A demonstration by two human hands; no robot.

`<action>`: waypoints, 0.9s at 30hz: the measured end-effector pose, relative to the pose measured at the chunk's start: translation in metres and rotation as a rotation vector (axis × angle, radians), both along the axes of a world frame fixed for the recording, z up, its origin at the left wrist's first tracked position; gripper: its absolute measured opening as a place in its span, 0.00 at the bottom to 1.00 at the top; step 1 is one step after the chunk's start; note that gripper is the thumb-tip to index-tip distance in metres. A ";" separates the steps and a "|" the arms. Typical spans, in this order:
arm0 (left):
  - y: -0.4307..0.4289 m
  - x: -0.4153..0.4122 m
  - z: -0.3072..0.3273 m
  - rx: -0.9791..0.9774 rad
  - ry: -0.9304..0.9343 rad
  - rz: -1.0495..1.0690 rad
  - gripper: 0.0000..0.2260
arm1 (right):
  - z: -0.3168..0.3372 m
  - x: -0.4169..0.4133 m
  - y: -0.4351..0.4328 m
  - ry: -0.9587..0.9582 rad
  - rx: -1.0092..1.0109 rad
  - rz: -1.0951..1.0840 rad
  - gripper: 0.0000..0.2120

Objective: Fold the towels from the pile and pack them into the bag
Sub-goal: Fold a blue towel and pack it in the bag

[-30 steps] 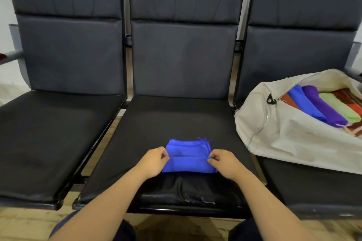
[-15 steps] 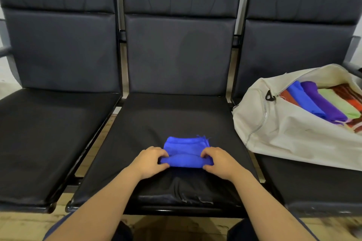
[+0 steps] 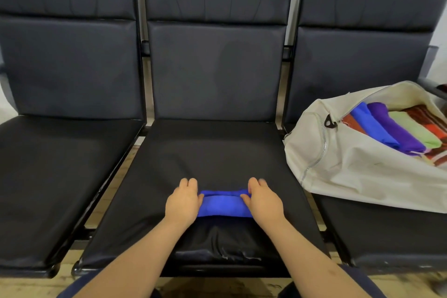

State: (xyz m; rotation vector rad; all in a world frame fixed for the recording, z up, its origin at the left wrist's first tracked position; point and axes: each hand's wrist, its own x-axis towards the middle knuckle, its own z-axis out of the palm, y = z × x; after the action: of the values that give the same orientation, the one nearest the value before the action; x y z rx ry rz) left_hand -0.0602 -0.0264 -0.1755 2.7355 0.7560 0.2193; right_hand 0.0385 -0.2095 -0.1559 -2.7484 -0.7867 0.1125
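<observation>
Scene: a row of three dark padded seats, seen from above by a person leaning over the middle seat
Blue towel: a bright blue towel folded into a narrow band, lying flat near the front edge of the middle seat, its long side running parallel to that edge
Left hand: the left hand holds the towel's left end, with the thumb laid on the top fold and the fingers curled over the far side; the fingertips are blurred
Right hand: the right hand holds the towel's right end the same way, thumb on top and fingers reaching over the far edge
Hands together: well apart, one clamped on each end, with the blue band stretched between them
Bag: a cream cloth bag lies on its side on the right seat, slumped against that seat's left edge, its zip undone and its mouth open
Inside the bag: folded towels packed side by side — blue, purple, light green, then red and orange striped cloth
Left seat: the left seat is dark and padded like the others
Seat cover: wrinkled and shiny at the middle seat's front edge, just below the towel
Floor: a pale floor shows under the front edges
</observation>
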 end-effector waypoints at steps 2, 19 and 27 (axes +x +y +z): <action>0.004 0.001 -0.004 0.109 -0.078 -0.184 0.07 | -0.003 0.004 -0.001 -0.054 0.058 0.106 0.08; 0.013 0.008 -0.003 0.057 -0.008 -0.159 0.09 | -0.007 0.020 -0.001 0.075 0.029 0.166 0.10; 0.011 0.013 0.004 0.238 0.215 -0.658 0.26 | -0.008 0.014 -0.005 0.240 0.010 0.325 0.18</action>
State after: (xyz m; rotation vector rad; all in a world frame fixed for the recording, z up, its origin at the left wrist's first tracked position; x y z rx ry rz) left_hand -0.0468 -0.0154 -0.1713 3.0865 -0.1667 -0.1402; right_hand 0.0521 -0.2141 -0.1642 -2.5106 -1.1493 0.4910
